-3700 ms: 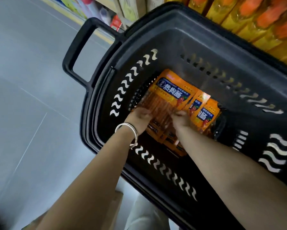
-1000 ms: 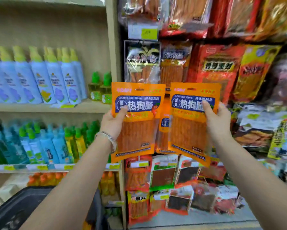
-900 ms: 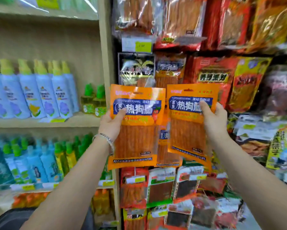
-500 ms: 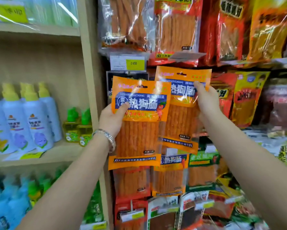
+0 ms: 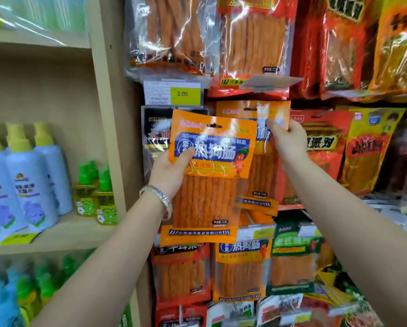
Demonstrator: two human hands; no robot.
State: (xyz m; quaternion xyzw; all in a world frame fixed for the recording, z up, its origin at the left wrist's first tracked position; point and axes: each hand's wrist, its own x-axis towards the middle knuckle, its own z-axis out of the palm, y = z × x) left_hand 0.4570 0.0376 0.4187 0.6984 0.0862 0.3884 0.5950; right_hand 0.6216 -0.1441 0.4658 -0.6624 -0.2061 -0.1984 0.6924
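A yellow price tag [image 5: 185, 93] reading 2.00 hangs beneath clear bags of orange strips [image 5: 172, 31]; red snack packets [image 5: 322, 142] hang to the right; on the wooden shelf [image 5: 75, 232] at left stand white spray bottles [image 5: 30, 185] with yellow caps, beside small green-capped yellow bottles [image 5: 96, 199].

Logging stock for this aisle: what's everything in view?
front packet: one, orange, in left hand
rear packet: one, orange, in right hand
hanging snacks: many, red and orange, behind the packets
price tag: one, yellow-white, above the packets
spray bottles: three, white-blue, yellow caps, left shelf
small bottles: two, yellow, green caps, same shelf
bracelet: one, silver, left wrist
left hand: one, grips front packet
right hand: one, pinches rear packet
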